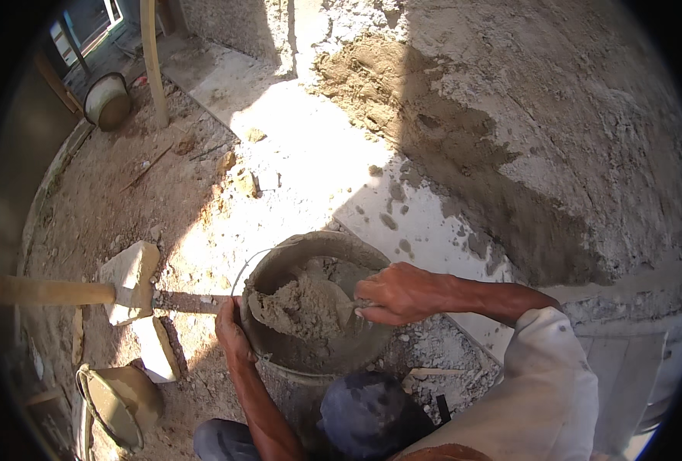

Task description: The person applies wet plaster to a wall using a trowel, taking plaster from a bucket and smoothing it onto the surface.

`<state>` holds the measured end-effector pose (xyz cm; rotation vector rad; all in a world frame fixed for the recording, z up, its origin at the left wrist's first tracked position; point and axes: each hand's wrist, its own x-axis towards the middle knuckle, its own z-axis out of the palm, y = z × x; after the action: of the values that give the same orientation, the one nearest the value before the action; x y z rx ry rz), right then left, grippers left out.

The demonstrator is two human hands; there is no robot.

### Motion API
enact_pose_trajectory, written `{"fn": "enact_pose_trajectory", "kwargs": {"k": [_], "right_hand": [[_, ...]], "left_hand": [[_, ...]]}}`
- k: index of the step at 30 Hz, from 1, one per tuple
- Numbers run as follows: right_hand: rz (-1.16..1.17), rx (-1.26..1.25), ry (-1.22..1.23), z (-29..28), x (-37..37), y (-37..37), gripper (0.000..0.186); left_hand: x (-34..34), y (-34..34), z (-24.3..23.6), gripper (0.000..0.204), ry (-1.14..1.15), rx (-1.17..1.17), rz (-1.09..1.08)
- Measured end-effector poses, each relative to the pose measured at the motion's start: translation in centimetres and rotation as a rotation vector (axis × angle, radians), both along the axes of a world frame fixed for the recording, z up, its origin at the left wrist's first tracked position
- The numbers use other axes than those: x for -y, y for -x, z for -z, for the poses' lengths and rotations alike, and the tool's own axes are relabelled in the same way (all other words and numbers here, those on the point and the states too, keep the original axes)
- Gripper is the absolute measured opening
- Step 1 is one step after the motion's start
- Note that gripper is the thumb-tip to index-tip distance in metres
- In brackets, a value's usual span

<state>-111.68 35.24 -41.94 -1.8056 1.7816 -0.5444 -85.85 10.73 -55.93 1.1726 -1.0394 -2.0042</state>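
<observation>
A round dark bucket (pixel 349 353) holding wet grey mortar sits on the rubble-strewn ground before me. My left hand (pixel 232 330) grips the left side of its rim, beside a thin wire handle. Inside the bucket is a trowel (pixel 341 309), its blade heaped with mortar. My right hand (pixel 395 293) is closed round the trowel's handle at the bucket's right side. My knee shows at the lower edge.
A rough wall (pixel 556 131) with wet mortar rises at right above a spattered pale strip (pixel 375 223). Left are pale blocks (pixel 130 273), a horizontal timber (pixel 41 290) and a small bucket (pixel 130 403). An upright post (pixel 157 77) and another bucket (pixel 110 107) stand farther back.
</observation>
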Motion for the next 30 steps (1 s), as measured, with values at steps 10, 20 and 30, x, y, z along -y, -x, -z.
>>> {"fn": "enact_pose_trajectory", "kwargs": {"k": [10, 20, 30], "right_hand": [[0.378, 1.025, -0.271, -3.4, 17.8, 16.9, 0.019], [0.993, 0.625, 0.163, -7.0, 2.7, 15.8, 0.029], [0.43, -0.486, -0.094, 1.5, -13.9, 0.5, 0.024]], "left_hand": [[1.1, -1.5, 0.6, 0.028, 0.128, 0.117, 0.021], [0.4, -0.9, 1.2, 0.035, 0.147, 0.197, 0.105], [-6.8, 6.1, -6.6, 0.043, 0.56, 0.304, 0.31]]}}
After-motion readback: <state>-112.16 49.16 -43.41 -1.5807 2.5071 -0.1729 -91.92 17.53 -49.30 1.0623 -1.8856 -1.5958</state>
